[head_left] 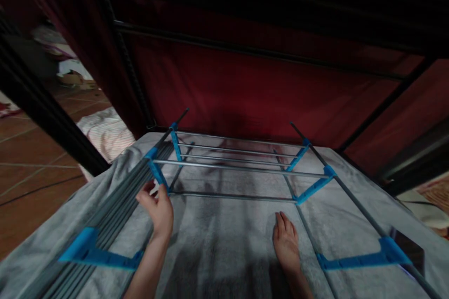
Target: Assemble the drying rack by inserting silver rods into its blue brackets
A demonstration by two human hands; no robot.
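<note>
A partly assembled rack of grey metal tubes [224,166] and blue plastic brackets stands on a grey cloth. My left hand [157,208] is at the left side, by the lower end of a blue bracket [159,175]. Its fingers are bent, with a gap between thumb and forefinger and nothing seen in it; I cannot tell whether it touches the bracket. My right hand [286,240] is low over the cloth inside the right side of the frame, fingers stretched out and holding nothing. Nearer me are two more blue brackets, one on the left [98,252] and one on the right [365,259].
Several loose grey tubes [119,212] lie in a bundle along the left side. The grey cloth [224,233] covers the surface under the rack. Dark red fabric [224,88] hangs behind, with dark bars. A dark flat object [410,247] lies at the right.
</note>
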